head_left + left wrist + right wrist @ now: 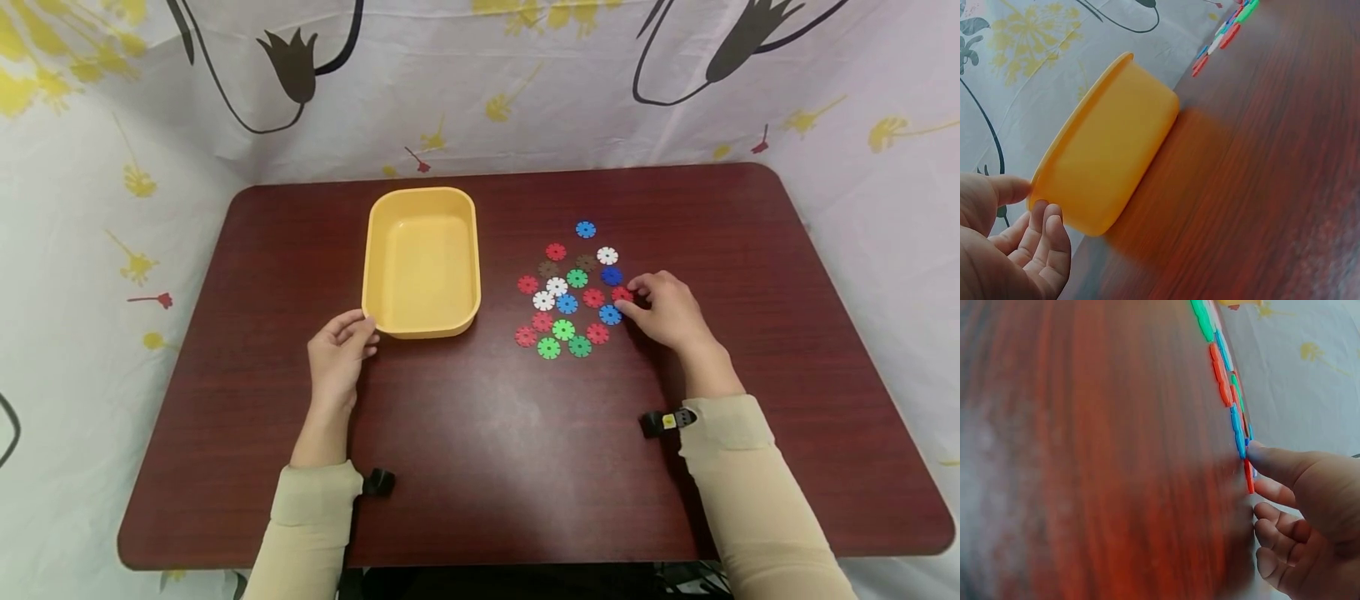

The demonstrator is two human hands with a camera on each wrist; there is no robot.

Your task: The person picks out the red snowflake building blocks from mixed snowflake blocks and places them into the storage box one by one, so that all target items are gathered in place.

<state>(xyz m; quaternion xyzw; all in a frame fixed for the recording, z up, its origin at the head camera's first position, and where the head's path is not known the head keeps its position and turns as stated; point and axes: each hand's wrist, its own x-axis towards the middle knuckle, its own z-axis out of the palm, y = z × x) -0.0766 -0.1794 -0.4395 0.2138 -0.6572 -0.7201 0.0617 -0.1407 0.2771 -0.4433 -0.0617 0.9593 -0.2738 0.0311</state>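
The left hand (339, 354) pinches the near left corner of a yellow tray (477, 275) between thumb and fingers. The left wrist view shows that hand (1022, 244) with the thumb on the rim of the tray (1104, 137). Flat notched discs in several colours lie right of the tray. At their right edge is the right hand (667, 312), thumb and forefinger apart, by a red disc (622, 294) and a light blue disc (610, 314). In the right wrist view, the fingertips of this hand (1310, 506) are beside the red disc (1249, 476); exact contact is unclear.
The dark red-brown table (480, 467) has rounded corners. Behind it hangs a white cloth (480, 108) with flower prints. Green discs (549, 347) lie at the near side of the group, and a single blue disc (586, 229) lies at its far side.
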